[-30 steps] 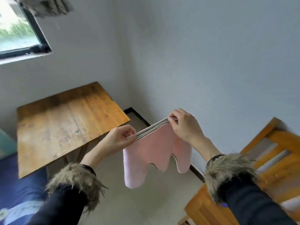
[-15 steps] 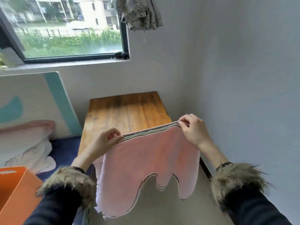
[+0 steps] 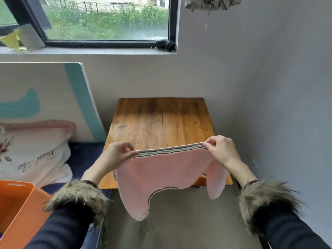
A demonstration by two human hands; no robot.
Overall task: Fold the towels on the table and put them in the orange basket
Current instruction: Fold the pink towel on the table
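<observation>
Facing table [image 3: 161,121] now, towel [image 3: 161,173] lower

Window [image 3: 106,20] onto greenery, printed pillow [image 3: 34,151] against teal-and-white board [image 3: 53,97], cloth [image 3: 210,3] hanging above

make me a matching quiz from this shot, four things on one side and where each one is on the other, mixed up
Things:
1. towel
2. basket
3. table
4. pillow

Places:
A. bottom left corner
B. in the wall corner under the window
C. left, against the painted board
D. held up by left hand and right hand

Pairs: 1-D, 2-A, 3-B, 4-C
</observation>
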